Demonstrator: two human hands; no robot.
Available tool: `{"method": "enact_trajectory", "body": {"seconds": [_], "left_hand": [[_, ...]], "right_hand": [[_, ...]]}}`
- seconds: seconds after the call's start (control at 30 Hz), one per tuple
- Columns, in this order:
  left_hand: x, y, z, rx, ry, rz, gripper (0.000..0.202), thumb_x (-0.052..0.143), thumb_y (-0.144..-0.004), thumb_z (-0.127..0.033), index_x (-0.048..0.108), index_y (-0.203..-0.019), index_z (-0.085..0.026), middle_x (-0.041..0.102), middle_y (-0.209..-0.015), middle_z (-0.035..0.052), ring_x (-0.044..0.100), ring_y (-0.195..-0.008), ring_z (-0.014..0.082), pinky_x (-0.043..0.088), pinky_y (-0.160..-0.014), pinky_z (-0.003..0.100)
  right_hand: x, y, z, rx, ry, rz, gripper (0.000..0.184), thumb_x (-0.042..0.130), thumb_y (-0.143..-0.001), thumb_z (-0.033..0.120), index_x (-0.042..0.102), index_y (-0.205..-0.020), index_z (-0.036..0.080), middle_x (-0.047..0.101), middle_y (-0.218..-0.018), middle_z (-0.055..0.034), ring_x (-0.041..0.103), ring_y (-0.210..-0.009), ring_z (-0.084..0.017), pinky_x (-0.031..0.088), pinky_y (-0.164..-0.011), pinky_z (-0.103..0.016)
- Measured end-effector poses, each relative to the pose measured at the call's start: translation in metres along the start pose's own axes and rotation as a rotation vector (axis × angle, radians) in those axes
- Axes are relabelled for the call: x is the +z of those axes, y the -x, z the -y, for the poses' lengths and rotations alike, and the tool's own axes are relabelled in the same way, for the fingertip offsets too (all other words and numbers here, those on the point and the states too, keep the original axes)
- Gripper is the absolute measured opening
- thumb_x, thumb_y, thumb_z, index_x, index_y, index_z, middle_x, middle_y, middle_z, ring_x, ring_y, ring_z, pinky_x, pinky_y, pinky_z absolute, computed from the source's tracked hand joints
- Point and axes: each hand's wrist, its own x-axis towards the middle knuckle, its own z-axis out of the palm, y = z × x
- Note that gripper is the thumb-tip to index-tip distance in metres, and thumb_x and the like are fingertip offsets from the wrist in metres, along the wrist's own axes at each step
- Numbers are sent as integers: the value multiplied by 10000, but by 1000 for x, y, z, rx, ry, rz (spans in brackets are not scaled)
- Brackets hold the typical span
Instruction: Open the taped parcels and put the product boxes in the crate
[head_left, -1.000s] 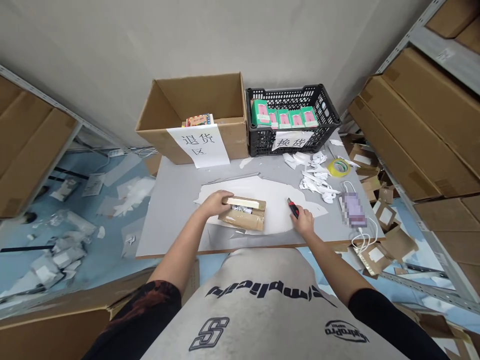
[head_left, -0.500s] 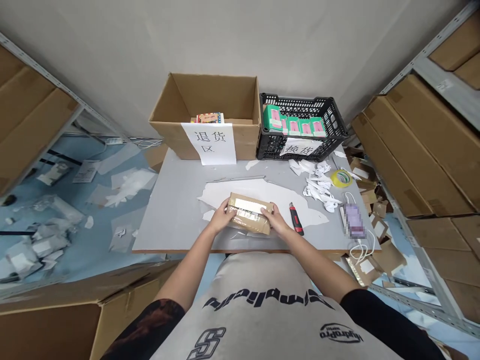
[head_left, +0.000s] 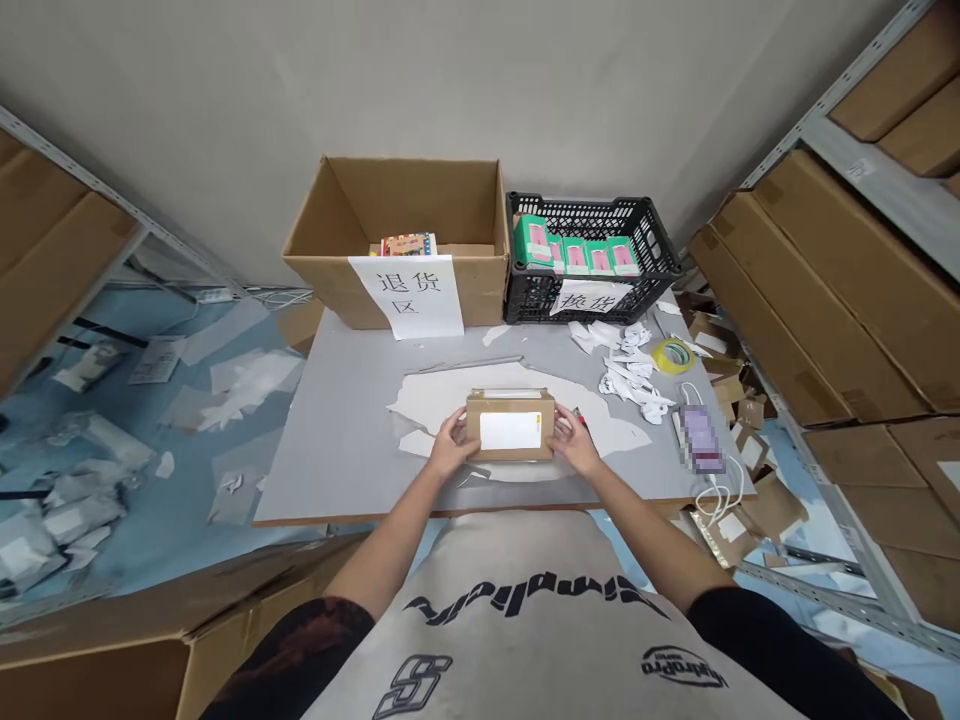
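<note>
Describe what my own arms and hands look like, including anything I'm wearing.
Both the left hand and right hand are bare: no gloves, and no ring or watch shows. The forearms are uncovered. The left sleeve is short, black with a reddish-brown print; the right sleeve is short and plain black.

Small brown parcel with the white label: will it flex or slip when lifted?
Probably stiff: the parcel shows square edges between the left hand and right hand. Likely light: it is held just by its ends. Flat-sided, so unlikely to roll.
</note>
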Motion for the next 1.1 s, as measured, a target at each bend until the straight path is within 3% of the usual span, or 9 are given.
{"method": "enact_trajectory", "body": {"seconds": [0.13, 0.27, 0.4, 0.53, 0.67, 0.77, 0.87, 1.0, 1.1], "left_hand": [[-5, 19, 23, 10, -53, 32, 869, 764, -667, -340, 360, -1436, -299, 416, -1380, 96, 461, -1305, 248, 504, -982, 363], [-5, 31, 23, -37, -4, 168, 931, 781, -694, -371, 285, -1480, -318, 374, -1477, 104, 507, -1266, 274, 515, -976, 406], [9, 25, 20, 0, 101, 161, 916, 759, -739, -361, 247, -1498, -324, 402, -1493, 86, 552, -1221, 257, 451, -1058, 453], [15, 13, 19, -22, 73, 116, 925, 795, -691, -323, 301, -1472, -296, 497, -1415, 98, 552, -1215, 264, 462, -1042, 467], [12, 10, 15, -119, 13, 146, 911, 820, -644, -293, 354, -1427, -269, 571, -1312, 110, 613, -1099, 263, 553, -900, 454], [19, 12, 10, -219, 88, 134, 930, 793, -680, -320, 281, -1455, -280, 590, -1275, 116, 639, -1032, 254, 591, -784, 422], [33, 13, 3, -189, 182, 53, 936, 758, -723, -304, 208, -1481, -302, 604, -1258, 95, 630, -1070, 228, 565, -858, 411], [41, 19, 7, -74, 192, -22, 869, 740, -759, -351, 243, -1471, -314, 548, -1342, 88, 555, -1210, 218, 460, -1026, 418], [37, 28, 20, -15, 96, -27, 865, 769, -732, -392, 297, -1449, -286, 495, -1399, 102, 476, -1301, 240, 387, -1093, 420]], "right_hand": [[-4, 16, -27, -18, 64, -4, 713, 709, -667, 333, 416, -1313, 256, 466, -1279, -90, 525, -1209, -213, 441, -1028, -418], [-2, 20, -37, -34, 94, -19, 644, 657, -725, 288, 396, -1313, 272, 424, -1398, -112, 509, -1256, -231, 472, -1009, -432], [3, 13, -33, -54, 93, -77, 620, 676, -736, 302, 416, -1297, 259, 475, -1372, -120, 509, -1269, -245, 467, -1030, -436], [4, 6, -24, -10, 86, -106, 726, 734, -698, 371, 408, -1336, 251, 459, -1402, -136, 488, -1288, -281, 496, -991, -451], [5, 5, -13, 50, 124, -28, 775, 712, -727, 392, 366, -1414, 295, 429, -1463, -83, 490, -1282, -251, 461, -1032, -432], [11, 6, -2, 219, 96, -3, 826, 686, -742, 423, 285, -1462, 371, 365, -1517, -57, 584, -1152, -249, 560, -845, -402], [20, 4, 5, 282, 5, -103, 826, 702, -723, 455, 308, -1445, 377, 415, -1477, -68, 604, -1107, -246, 568, -751, -349], [23, 8, -5, 251, -113, -219, 687, 686, -730, 513, 437, -1343, 330, 517, -1376, -71, 587, -1138, -243, 543, -822, -356], [12, 19, -21, 221, -144, -219, 587, 706, -704, 542, 520, -1200, 288, 576, -1299, -55, 558, -1179, -235, 497, -929, -376]]}}
